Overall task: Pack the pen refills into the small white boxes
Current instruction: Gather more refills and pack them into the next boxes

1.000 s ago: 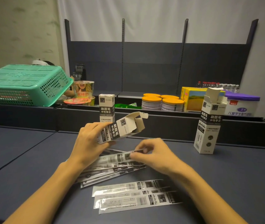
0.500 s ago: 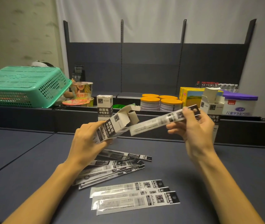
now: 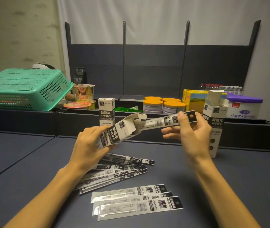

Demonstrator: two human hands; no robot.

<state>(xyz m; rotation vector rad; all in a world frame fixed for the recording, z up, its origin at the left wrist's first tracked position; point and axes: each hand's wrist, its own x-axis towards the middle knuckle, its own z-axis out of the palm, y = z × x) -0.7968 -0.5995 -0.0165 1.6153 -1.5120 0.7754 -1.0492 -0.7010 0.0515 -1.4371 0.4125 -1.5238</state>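
Dark table [image 3: 229,186] noted; loose refill packets are fanned near its middle [image 3: 122,168], and three more lie stacked nearer the camera [image 3: 137,201]. An open small white box [image 3: 119,131] is gripped tilted in the left hand [image 3: 89,145], fingers curled round its lower end. A refill packet [image 3: 160,123] is pinched at its black end by the right hand [image 3: 195,132]. Compared with half a second ago, the packet's tip has been entered into the box mouth, where before it was just outside.
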